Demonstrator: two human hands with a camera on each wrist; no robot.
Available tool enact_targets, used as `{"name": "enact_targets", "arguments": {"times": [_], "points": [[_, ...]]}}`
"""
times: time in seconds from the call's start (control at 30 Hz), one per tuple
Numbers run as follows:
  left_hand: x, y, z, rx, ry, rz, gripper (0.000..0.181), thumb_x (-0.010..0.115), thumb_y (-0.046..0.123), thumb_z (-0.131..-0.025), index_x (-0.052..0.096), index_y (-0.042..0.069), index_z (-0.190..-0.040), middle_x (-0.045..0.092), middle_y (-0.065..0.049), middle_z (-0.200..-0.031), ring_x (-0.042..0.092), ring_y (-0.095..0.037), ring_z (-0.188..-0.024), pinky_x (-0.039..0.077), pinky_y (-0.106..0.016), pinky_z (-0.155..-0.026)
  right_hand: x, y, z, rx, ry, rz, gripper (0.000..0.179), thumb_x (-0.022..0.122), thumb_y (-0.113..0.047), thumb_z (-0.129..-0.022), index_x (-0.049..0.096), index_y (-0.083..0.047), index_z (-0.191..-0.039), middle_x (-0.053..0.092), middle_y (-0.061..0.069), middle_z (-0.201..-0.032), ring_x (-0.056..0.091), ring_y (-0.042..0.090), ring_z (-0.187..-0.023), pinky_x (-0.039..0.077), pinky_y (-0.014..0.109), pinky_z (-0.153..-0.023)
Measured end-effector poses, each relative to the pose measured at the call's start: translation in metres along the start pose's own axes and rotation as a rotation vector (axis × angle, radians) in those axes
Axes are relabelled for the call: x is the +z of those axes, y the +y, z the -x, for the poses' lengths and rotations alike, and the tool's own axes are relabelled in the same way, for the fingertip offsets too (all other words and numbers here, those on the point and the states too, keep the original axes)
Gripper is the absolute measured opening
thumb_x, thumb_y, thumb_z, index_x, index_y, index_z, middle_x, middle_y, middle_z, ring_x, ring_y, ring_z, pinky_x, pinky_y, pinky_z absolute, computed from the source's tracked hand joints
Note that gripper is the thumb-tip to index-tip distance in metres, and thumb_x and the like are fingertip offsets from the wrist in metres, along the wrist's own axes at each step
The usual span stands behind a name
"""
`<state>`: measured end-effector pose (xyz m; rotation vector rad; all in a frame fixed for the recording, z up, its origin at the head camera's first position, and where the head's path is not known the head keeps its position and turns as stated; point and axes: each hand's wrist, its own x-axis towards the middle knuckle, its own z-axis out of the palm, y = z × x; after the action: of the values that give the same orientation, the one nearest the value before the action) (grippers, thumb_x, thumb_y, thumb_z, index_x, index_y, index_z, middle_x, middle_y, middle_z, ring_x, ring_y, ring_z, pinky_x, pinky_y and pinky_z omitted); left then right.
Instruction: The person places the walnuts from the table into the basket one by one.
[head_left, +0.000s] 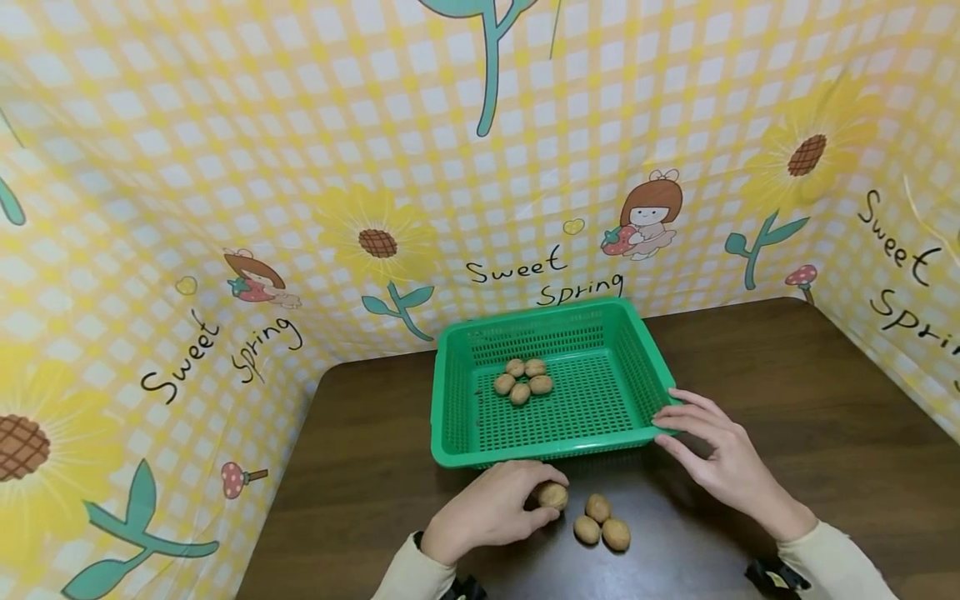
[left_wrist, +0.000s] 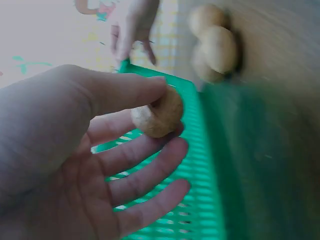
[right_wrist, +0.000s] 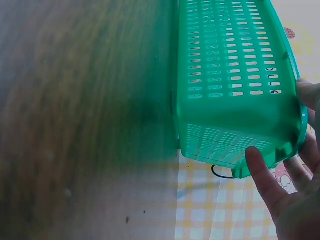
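Note:
My left hand (head_left: 498, 508) pinches a walnut (head_left: 553, 497) between thumb and fingers, just in front of a green plastic basket (head_left: 525, 456). In the left wrist view the walnut (left_wrist: 159, 112) sits at the thumb tip while the other fingers spread out. My right hand (head_left: 720, 454) holds the basket's near right corner, its fingers over the rim and the thumb at the front. Part of that hold is cut off in the right wrist view. A cluster of several walnuts (head_left: 520, 393) lies inside the basket, towards its left. Three more walnuts (head_left: 617, 534) lie together on the table right of my left hand.
The dark brown wooden table (head_left: 360, 467) carries the basket near its back edge. Behind and beside it hangs a yellow-and-white checked cloth (head_left: 480, 208) printed with flowers and figures. Slotted walls (right_wrist: 225, 65) of the basket show in the right wrist view.

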<state>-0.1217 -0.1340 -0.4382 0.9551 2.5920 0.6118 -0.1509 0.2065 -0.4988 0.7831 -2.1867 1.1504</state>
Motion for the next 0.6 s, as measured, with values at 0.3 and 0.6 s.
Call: {"name": "enact_targets", "arguments": {"times": [0.3,0.6], "points": [[-0.042,0.025,-0.001,0.073,-0.001,0.031,0.034,0.074,0.029,-0.103,0.067,0.025,-0.136,0.074,0.014,-0.12,0.066,0.005,-0.103,0.053,-0.02,-0.09,0.001,-0.001,-0.001,-0.048,0.021,-0.002,0.048,0.087,0.013,-0.074,0.081,-0.02,-0.108,0.078,0.003,-0.111,0.055,0.011,-0.141,0.035,0.014,-0.12],[-0.112,0.024,-0.012,0.107,0.138,0.066,0.031,0.075,0.021,-0.102,0.069,0.021,-0.133,0.074,0.008,-0.119,0.069,-0.007,-0.105,0.059,-0.035,-0.092,0.001,0.002,0.0,-0.038,0.016,0.003,0.047,0.087,0.012,-0.075,0.081,-0.022,-0.108,0.078,0.003,-0.111,0.055,0.011,-0.141,0.036,0.014,-0.12]]}}
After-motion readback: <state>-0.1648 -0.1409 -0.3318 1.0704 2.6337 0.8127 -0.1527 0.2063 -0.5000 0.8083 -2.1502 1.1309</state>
